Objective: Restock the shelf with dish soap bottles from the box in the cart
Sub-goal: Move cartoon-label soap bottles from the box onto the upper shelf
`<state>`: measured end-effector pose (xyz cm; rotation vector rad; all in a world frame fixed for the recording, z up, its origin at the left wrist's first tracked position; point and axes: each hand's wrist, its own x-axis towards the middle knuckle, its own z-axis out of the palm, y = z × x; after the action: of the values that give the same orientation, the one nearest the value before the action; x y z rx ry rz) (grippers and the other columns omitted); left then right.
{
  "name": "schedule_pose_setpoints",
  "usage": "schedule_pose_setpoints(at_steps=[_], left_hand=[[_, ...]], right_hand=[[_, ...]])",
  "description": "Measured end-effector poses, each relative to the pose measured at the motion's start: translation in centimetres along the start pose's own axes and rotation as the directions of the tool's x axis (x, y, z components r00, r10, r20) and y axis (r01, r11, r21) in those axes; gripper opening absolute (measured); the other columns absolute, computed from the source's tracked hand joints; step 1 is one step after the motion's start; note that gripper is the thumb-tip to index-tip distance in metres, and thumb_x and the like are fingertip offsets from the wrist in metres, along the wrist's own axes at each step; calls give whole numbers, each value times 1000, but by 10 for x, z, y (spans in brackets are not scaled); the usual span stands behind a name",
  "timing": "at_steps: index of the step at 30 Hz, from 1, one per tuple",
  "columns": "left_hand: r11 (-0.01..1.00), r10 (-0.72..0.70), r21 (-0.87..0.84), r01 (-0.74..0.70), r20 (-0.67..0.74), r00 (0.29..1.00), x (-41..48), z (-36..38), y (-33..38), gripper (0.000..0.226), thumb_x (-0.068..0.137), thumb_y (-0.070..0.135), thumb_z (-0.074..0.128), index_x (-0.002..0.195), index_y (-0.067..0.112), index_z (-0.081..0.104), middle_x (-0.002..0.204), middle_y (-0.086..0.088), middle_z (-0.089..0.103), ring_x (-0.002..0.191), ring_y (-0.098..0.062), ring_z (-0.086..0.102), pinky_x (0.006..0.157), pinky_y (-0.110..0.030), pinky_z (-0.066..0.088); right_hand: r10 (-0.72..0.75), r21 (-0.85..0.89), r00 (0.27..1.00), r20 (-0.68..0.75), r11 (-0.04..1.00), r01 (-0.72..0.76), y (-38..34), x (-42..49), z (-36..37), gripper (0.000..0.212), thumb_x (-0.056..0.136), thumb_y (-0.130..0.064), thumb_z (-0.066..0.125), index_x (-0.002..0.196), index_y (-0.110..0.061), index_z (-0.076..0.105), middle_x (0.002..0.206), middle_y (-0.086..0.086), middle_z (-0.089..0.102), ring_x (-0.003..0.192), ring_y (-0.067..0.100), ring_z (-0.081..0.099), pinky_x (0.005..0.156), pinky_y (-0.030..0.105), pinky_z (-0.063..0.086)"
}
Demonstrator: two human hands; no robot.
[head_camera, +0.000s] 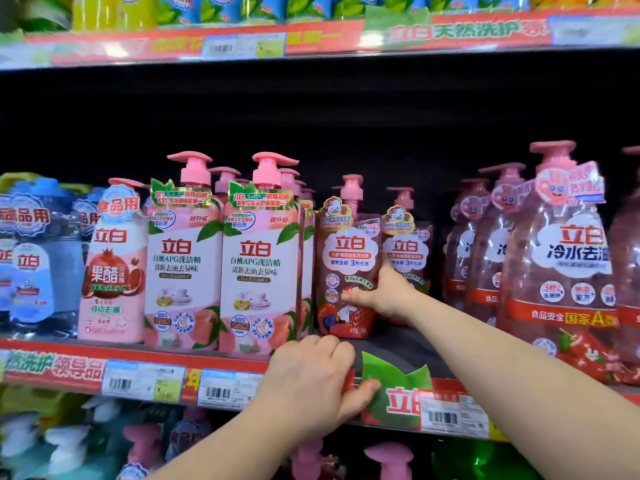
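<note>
A dark red dish soap bottle with a pink pump and a duck label stands upright on the middle shelf. My right hand reaches in and grips its right side, thumb across the label. A second bottle of the same kind stands just behind and to the right. My left hand rests on the shelf's front edge, fingers curled over the red price rail. The box and the cart are out of view.
Two pink peach-label pump bottles stand tight to the left of the held bottle, with more behind. Large red pump bottles fill the right. Between them the dark shelf floor shows. Shelves above and below hold more bottles.
</note>
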<state>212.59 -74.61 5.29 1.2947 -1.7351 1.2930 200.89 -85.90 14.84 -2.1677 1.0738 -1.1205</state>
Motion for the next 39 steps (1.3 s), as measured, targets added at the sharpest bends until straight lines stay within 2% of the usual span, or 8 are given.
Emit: schedule_pose_setpoints(at_steps=[9, 17, 21, 23, 27, 30, 35, 39], left_hand=[[1000, -5, -3, 5, 23, 1000, 1, -1, 1, 47, 75, 60, 41, 59, 19, 57, 54, 3, 55, 48, -20, 58, 39, -22, 41], [1000, -9, 4, 9, 87, 996, 3, -5, 3, 48, 75, 60, 40, 60, 19, 58, 55, 4, 57, 49, -18, 58, 40, -21, 40], [999, -13, -29, 18, 187, 982, 5, -9, 2, 47, 74, 61, 39, 60, 20, 58, 56, 5, 57, 49, -17, 59, 40, -20, 39], [997, -41, -55, 58, 271, 962, 8, -17, 3, 50, 75, 62, 36, 66, 18, 58, 62, 3, 59, 56, -19, 62, 43, -23, 40], [982, -117, -87, 165, 404, 907, 17, -29, 3, 57, 87, 67, 31, 107, 16, 50, 113, -2, 59, 108, -24, 56, 79, -34, 43], [946, -152, -174, 275, 512, 846, 29, -38, 3, 57, 88, 65, 37, 114, 15, 46, 122, -6, 54, 112, -27, 53, 84, -38, 44], [967, -25, -213, 142, 470, 882, 38, -46, 14, 57, 85, 65, 41, 111, 15, 45, 119, -8, 52, 113, -29, 50, 84, -42, 45], [938, 106, -344, 40, 394, 913, 43, -48, 49, 59, 83, 64, 45, 113, 14, 48, 119, -9, 53, 114, -31, 50, 88, -43, 44]], right_hand=[[62, -22, 998, 18, 998, -61, -4, 2, 1, 94, 74, -21, 80, 144, -10, 18, 140, 10, 46, 130, 27, 45, 109, 38, 35], [87, -63, 996, 13, 994, -86, -5, -2, 0, 86, 77, -26, 78, 142, -10, 25, 140, 11, 48, 129, 27, 46, 105, 34, 37], [103, -253, 995, -1, 962, -100, -7, -13, 0, 80, 77, -39, 76, 138, -8, 34, 142, 11, 47, 129, 28, 46, 106, 36, 37], [102, -358, 995, -1, 929, -96, -6, -22, -3, 79, 78, -46, 72, 136, -7, 38, 140, 11, 49, 127, 29, 48, 106, 39, 40], [43, -538, 999, -21, 841, -48, -11, -50, -21, 69, 85, -50, 62, 137, -11, 41, 139, 11, 52, 124, 30, 51, 102, 40, 43], [-34, -740, 999, -13, 672, 13, -19, -79, -37, 62, 90, -46, 56, 140, -14, 37, 137, 14, 48, 124, 34, 50, 100, 42, 43], [-64, -869, 998, -10, 495, 23, -30, -136, -53, 50, 91, -44, 53, 133, -17, 46, 126, 11, 53, 116, 33, 54, 94, 44, 47], [51, -922, 998, -40, 382, -56, -21, -189, -68, 49, 90, -45, 53, 129, -17, 48, 127, 11, 53, 118, 32, 53, 96, 42, 46]])
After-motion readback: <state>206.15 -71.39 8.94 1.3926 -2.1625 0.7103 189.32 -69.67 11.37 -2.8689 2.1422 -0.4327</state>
